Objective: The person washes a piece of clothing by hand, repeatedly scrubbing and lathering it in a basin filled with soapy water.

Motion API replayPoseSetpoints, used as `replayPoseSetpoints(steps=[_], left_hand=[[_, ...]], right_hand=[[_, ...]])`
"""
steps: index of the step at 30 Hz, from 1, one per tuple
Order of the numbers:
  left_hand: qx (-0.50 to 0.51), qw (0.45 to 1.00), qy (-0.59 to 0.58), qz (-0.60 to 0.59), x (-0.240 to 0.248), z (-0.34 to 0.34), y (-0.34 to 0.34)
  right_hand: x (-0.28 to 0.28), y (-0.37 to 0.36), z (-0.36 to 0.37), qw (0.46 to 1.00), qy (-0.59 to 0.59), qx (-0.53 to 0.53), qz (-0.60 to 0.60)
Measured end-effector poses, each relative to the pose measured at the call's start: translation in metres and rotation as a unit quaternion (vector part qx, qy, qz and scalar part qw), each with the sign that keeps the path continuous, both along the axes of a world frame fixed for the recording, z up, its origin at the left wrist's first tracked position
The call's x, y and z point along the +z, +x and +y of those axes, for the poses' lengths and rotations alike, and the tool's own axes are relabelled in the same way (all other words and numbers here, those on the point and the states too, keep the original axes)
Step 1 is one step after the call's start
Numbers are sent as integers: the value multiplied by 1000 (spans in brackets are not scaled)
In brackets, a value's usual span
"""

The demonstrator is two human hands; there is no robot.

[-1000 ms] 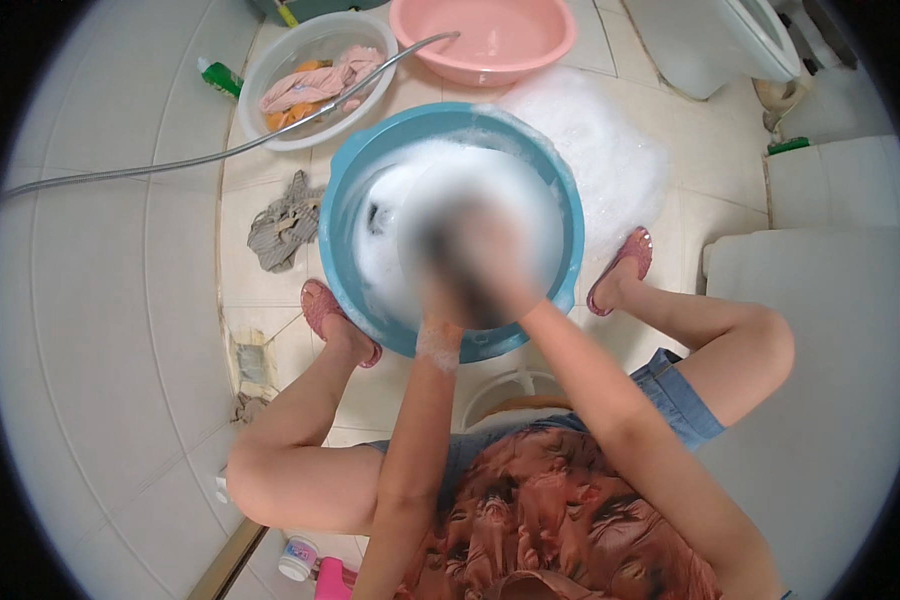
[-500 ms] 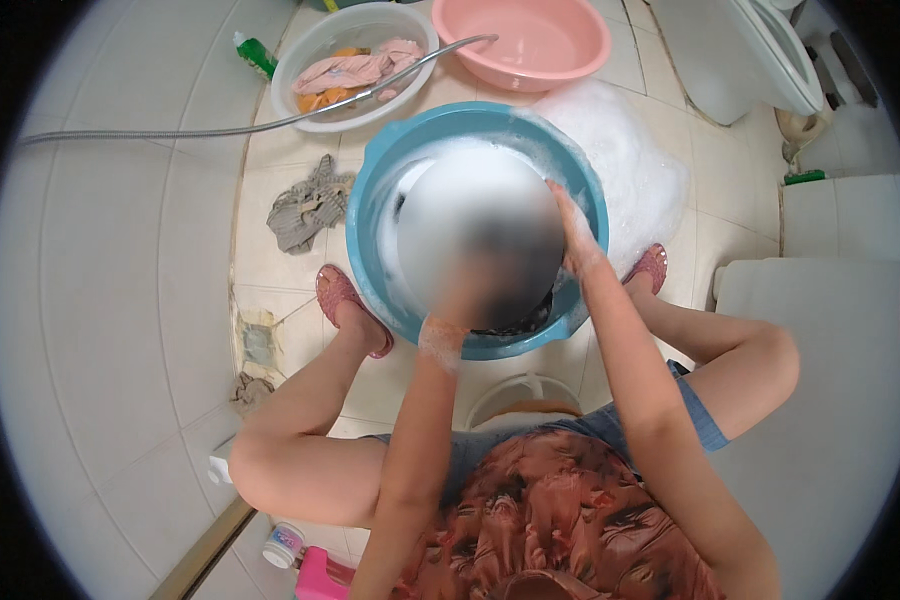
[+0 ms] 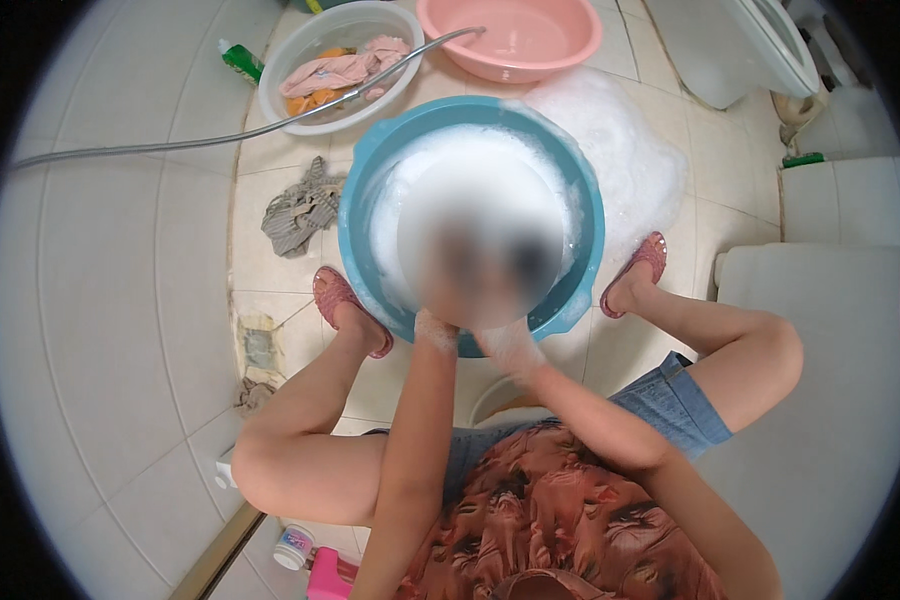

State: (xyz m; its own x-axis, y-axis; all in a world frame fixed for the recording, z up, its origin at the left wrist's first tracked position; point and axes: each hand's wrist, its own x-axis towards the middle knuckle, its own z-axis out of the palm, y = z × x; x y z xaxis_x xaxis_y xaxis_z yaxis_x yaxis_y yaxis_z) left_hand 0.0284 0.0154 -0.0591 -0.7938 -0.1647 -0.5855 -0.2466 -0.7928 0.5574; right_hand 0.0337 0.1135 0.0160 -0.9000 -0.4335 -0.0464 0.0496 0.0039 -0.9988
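Left hand (image 3: pixel 452 278) and right hand (image 3: pixel 497 308) inside tub (image 3: pixel 592 215), near side; fingers blurred (cannot tell whether spread or pinching). Dark thing (image 3: pixel 530 260), blurred too, within tub's rim, by right hand. Foam (image 3: pixel 450 150) in tub.

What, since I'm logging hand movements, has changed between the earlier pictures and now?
Half a second ago the right hand was at the right side of the blue tub; it has moved left and toward the person, beside the left hand. Blur hides anything taken hold of or let go. Unchanged: the hose across the white basin, the grey cloth on the floor.
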Motion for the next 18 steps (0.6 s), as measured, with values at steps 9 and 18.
replayPoseSetpoints(steps=[9,18], left_hand=[[41,997,41,-46,-13,32,5],[-88,978,-125,-143,39,28,-12]], right_hand=[[-33,-57,-4,952,276,-130,-33],[-26,-81,19,942,288,-153,-80]])
